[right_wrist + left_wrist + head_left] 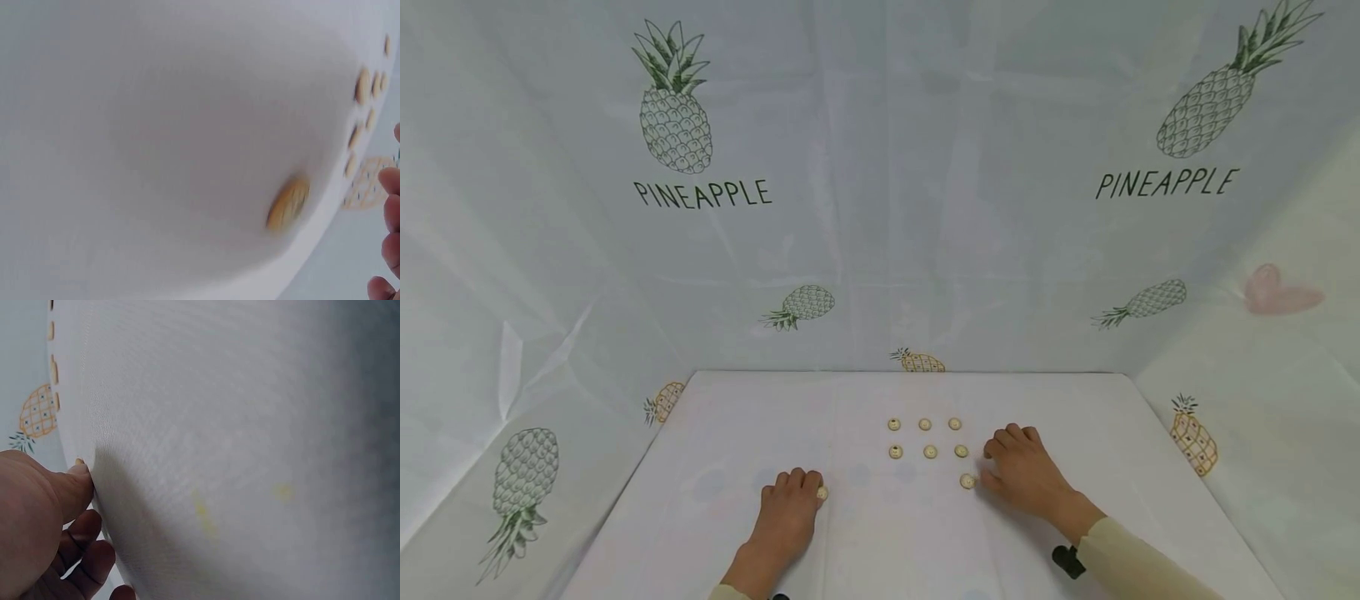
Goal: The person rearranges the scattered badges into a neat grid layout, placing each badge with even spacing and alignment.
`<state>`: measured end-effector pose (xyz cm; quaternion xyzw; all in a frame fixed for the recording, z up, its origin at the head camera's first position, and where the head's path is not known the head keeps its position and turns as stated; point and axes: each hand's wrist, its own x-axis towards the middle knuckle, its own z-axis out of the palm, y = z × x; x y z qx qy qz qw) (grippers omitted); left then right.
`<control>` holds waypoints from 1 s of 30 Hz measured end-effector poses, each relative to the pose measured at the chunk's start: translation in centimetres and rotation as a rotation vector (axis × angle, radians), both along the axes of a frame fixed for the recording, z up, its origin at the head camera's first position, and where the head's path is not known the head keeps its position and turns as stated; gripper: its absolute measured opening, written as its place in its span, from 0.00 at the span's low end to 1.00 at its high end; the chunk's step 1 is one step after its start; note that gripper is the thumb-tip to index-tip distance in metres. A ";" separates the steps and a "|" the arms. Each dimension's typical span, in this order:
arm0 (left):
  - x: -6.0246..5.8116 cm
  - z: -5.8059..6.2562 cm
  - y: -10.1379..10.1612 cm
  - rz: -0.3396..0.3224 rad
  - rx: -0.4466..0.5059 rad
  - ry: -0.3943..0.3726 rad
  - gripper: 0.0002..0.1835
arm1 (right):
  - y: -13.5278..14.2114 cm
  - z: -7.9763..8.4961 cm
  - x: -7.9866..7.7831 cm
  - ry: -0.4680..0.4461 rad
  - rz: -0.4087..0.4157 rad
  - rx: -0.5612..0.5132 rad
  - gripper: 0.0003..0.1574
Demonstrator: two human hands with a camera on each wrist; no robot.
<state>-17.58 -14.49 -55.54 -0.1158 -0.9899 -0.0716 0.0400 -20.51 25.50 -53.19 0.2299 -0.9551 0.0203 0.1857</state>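
My left hand [787, 512] is low over the white table, with its fingers bent. At its thumb and index side it pinches a small round cream disc [823, 492]. In the left wrist view the edge of that disc [79, 461] shows at the thumb tip [80, 478]. My right hand [1028, 472] hovers with loosely bent fingers, holding nothing visible, just right of a single cream disc [967, 482]. That disc [289, 203] lies flat and apart from the fingers [392, 212] in the right wrist view.
Two rows of three similar discs lie on the table: a back row [925, 424] and a front row [930, 452]. A white cloth [895, 208] printed with pineapples hangs behind and beside the table. A dark strap piece [1069, 562] is at the right wrist.
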 end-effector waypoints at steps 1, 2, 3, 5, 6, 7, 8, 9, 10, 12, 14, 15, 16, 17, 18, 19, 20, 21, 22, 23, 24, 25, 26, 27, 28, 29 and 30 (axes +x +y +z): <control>0.0 0.0 0.0 0.000 0.002 -0.001 0.10 | 0.6 0.1 0.0 0.020 -0.004 -0.007 0.13; 0.0 0.0 0.0 0.000 0.005 0.000 0.10 | 1.1 0.2 0.0 0.039 -0.003 -0.019 0.12; 0.1 0.0 0.0 -0.003 0.007 0.005 0.10 | 1.7 0.3 0.0 0.059 -0.003 -0.028 0.11; 0.1 0.0 -0.1 -0.007 0.013 0.010 0.11 | 2.9 0.3 0.1 0.100 -0.002 -0.036 0.11; 0.1 0.0 -0.1 -0.009 0.014 0.012 0.11 | 3.4 0.3 0.2 0.117 -0.001 -0.040 0.10; 0.1 0.0 -0.1 -0.010 0.016 0.014 0.11 | 3.9 0.2 0.3 0.130 0.000 -0.044 0.10; 0.1 0.1 -0.1 -0.012 0.017 0.018 0.12 | 4.4 0.2 0.4 0.139 0.001 -0.042 0.10; 0.1 0.1 -0.1 -0.014 0.017 0.021 0.13 | 4.7 0.1 0.6 0.147 0.001 -0.039 0.11; 0.1 0.1 -0.1 -0.015 0.018 0.021 0.13 | 5.1 0.0 0.8 0.154 0.003 -0.036 0.11; 0.1 0.2 -0.1 -0.015 0.016 0.024 0.13 | 5.6 -0.2 1.2 0.162 0.012 -0.028 0.12; 0.0 0.1 -0.1 -0.018 0.012 0.029 0.13 | 5.9 -0.5 1.7 0.166 0.024 -0.017 0.13; 0.0 0.1 -0.1 -0.019 0.011 0.030 0.13 | 6.0 -0.6 1.9 0.165 0.029 -0.015 0.13; 0.0 0.1 -0.1 -0.020 0.011 0.031 0.13 | 6.1 -0.7 2.2 0.160 0.034 -0.011 0.14; 0.0 0.1 -0.1 -0.021 0.011 0.031 0.13 | 6.2 -0.8 2.4 0.151 0.037 -0.005 0.15; -0.1 0.0 -0.2 -0.022 0.010 0.032 0.13 | 6.2 -1.0 2.5 0.138 0.043 -0.001 0.15; -0.1 0.0 -0.2 -0.022 0.009 0.033 0.13 | 6.3 -1.1 2.7 0.123 0.047 0.000 0.16; -0.1 0.0 -0.2 -0.022 0.010 0.033 0.13 | 6.3 -1.3 2.9 0.106 0.050 0.001 0.16; -0.1 0.0 -0.2 -0.022 0.010 0.034 0.13 | 6.3 -1.4 3.0 0.091 0.055 0.000 0.16; -0.1 0.0 -0.2 -0.022 0.010 0.033 0.13 | 6.3 -1.5 3.1 0.077 0.063 -0.001 0.16; -0.1 -0.1 -0.2 -0.022 0.009 0.034 0.13 | 6.3 -1.7 3.2 0.065 0.070 -0.004 0.16; -0.1 -0.1 -0.2 -0.022 0.009 0.033 0.13 | 6.3 -1.8 3.2 0.056 0.078 -0.009 0.15; -0.1 -0.1 -0.2 -0.021 0.008 0.033 0.13 | 6.3 -1.9 3.3 0.050 0.086 -0.011 0.16; -0.1 -0.2 -0.2 -0.021 0.008 0.032 0.13 | 6.3 -1.9 3.3 0.047 0.095 -0.012 0.16; -0.1 -0.2 -0.2 -0.020 0.007 0.030 0.13 | 6.3 -2.0 3.4 0.046 0.102 -0.010 0.16; -0.1 -0.2 -0.2 -0.019 0.008 0.027 0.13 | 6.3 -2.1 3.4 0.045 0.110 -0.008 0.17; 0.0 -0.3 -0.2 -0.017 0.007 0.025 0.13 | 6.3 -2.2 3.4 0.045 0.113 -0.006 0.17; 0.0 -0.3 -0.1 -0.016 0.006 0.022 0.13 | 6.3 -2.3 3.4 0.045 0.117 -0.004 0.17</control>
